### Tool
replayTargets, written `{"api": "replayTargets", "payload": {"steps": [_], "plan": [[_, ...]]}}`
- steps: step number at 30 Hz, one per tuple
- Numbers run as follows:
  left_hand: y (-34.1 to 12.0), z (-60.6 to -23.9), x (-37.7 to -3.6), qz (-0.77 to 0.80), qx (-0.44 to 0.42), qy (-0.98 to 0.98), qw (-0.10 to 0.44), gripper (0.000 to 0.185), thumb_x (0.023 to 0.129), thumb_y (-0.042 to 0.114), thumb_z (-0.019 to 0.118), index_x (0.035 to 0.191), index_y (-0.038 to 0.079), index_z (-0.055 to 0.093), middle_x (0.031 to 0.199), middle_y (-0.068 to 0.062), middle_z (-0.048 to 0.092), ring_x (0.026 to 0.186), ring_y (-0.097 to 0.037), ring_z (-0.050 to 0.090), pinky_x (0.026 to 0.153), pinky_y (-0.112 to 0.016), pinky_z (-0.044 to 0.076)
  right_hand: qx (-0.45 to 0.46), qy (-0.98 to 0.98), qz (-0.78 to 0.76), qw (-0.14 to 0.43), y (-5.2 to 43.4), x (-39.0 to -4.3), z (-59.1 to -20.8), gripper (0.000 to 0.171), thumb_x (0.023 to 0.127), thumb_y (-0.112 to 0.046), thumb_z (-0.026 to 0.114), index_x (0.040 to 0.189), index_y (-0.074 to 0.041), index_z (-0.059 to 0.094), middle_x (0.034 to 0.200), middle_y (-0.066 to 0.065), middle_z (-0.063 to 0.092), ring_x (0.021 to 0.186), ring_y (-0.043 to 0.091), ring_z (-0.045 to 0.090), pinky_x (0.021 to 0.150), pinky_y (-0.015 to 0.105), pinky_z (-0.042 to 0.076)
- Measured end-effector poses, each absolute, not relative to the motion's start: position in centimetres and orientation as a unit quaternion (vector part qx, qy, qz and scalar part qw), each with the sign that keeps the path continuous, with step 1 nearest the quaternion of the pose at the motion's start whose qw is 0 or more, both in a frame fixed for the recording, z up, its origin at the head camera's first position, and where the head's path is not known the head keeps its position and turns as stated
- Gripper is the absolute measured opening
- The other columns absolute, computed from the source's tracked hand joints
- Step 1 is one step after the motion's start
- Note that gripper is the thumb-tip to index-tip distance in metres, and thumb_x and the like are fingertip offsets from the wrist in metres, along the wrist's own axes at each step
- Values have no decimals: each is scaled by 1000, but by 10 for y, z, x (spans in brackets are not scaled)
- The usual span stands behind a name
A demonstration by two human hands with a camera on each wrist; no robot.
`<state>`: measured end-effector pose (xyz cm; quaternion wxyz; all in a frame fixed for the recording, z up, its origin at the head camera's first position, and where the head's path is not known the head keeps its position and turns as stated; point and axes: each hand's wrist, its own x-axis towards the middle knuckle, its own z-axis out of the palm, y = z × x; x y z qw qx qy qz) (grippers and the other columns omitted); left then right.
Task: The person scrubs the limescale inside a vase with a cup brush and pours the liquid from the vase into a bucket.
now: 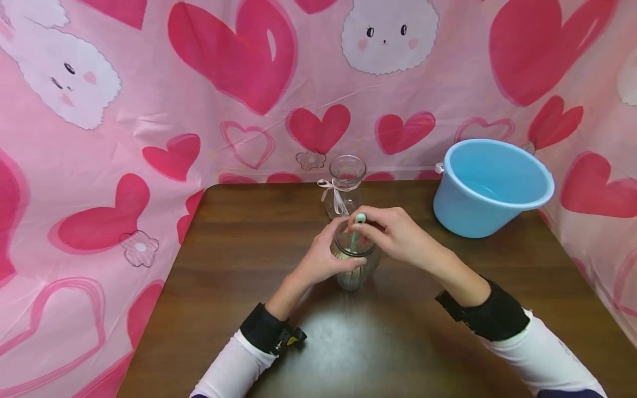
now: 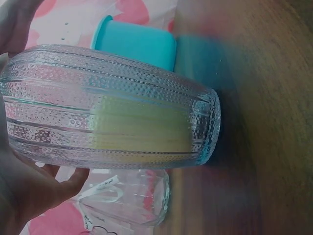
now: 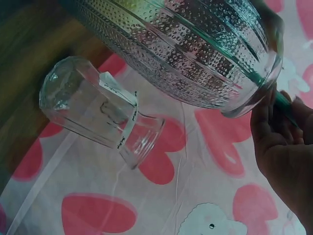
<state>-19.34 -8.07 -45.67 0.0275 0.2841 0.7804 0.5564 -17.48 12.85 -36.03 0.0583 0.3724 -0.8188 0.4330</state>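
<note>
Standing upright between your hands, the glass jar [image 1: 354, 260] is being gripped by your left hand [image 1: 323, 257], while your right hand [image 1: 393, 235] fingers [image 1: 365, 228] are pinching the green stick [image 1: 356, 235] pointing straight down into it.

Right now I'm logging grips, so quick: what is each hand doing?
Left hand: grips the side of the textured glass vase.
Right hand: pinches the green handle sticking out of the vase's mouth.

Blue bucket [image 1: 492, 185] on brown table [image 1: 239, 249]. Small glass vase [image 1: 344, 185] with white bow. Pink heart cloth [image 1: 149, 110] behind.
</note>
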Motion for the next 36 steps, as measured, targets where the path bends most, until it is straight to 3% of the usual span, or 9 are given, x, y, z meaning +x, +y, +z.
{"api": "replayTargets", "payload": {"steps": [6,10,13,18,23,26,29,32,36], "plan": [[-77,-457,-194,558,283,780,37,80,81,33,87,150,31,47,150,9,52,138,-18,48,111,-56,41,346,-831,436,3,138,-177,-354,20,93,-3,76,110,-12,69,97,0,74,81,14,71,75,32,61],[-76,-457,-193,564,284,774,32,79,79,26,89,148,26,48,145,4,57,130,-19,55,107,-49,46,313,-801,511,-1,149,-175,-348,24,95,-1,74,118,-7,69,100,9,75,80,18,73,76,35,63],[-76,-457,-192,573,288,767,34,79,80,22,89,147,23,48,143,-2,60,124,-18,58,103,-44,49,303,-774,555,48,156,-170,-340,26,94,5,72,119,2,68,103,15,75,78,21,74,75,33,63],[-76,-459,-187,583,288,758,47,78,80,21,88,146,21,46,140,-4,60,119,-17,60,101,-41,50,308,-710,611,167,168,-156,-322,28,91,13,71,118,13,65,104,14,77,75,20,75,73,29,62],[-80,-461,-181,588,282,757,41,78,79,23,88,146,17,47,139,-3,60,122,-19,59,104,-43,49,314,-576,706,265,179,-143,-301,30,88,20,69,116,25,60,98,21,76,74,24,75,70,30,62],[-80,-460,-181,590,289,753,35,78,79,23,88,146,16,47,142,-4,59,125,-21,58,106,-45,48,306,-452,774,319,188,-134,-285,34,85,25,67,115,28,52,92,28,74,78,33,75,66,33,62],[-80,-458,-182,588,295,752,31,77,79,22,89,145,18,48,141,-3,60,124,-21,60,106,-46,49,291,-380,794,374,201,-123,-269,33,83,25,69,109,22,48,88,32,71,81,39,75,63,33,62],[-80,-455,-182,590,296,750,32,77,80,23,89,145,19,48,139,-3,62,121,-22,62,104,-47,51,280,-415,772,392,218,-117,-265,28,84,24,70,101,20,49,88,30,71,81,36,75,65,31,62],[-84,-453,-181,592,293,750,29,77,80,26,89,145,20,48,140,-6,61,122,-26,61,103,-49,50,237,-614,668,346,241,-124,-289,22,84,24,69,101,19,56,90,16,75,75,21,73,71,22,60]]}}
